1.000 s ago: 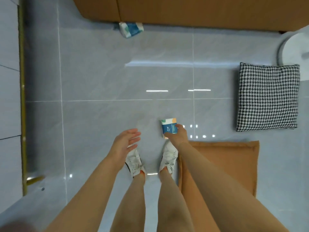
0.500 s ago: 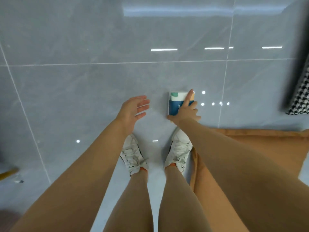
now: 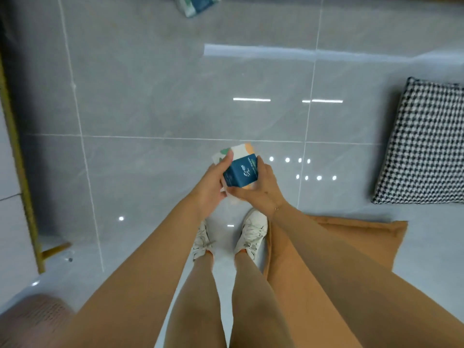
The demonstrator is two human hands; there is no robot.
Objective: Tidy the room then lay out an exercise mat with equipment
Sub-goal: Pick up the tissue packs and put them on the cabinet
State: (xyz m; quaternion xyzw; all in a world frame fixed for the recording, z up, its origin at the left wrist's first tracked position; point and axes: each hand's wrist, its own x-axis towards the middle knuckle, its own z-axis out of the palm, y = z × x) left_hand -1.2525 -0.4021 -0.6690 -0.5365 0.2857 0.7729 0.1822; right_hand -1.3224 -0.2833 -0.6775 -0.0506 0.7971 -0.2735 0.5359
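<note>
A small tissue pack, dark blue with white, green and orange patches, is lifted off the grey tiled floor in front of my feet. My right hand grips its right and lower side with curled fingers. My left hand holds its left side, thumb along the top edge. A second, similar tissue pack lies on the floor at the top edge of view.
A black-and-white houndstooth cushion lies on the floor at the right. An orange cushion lies right of my white shoes. A gold-coloured metal frame runs along the left. A pinkish basket sits at the bottom left.
My right hand has lifted the tissue pack off the floor. My left hand, open and free before, now holds the pack too. The view has risen.
</note>
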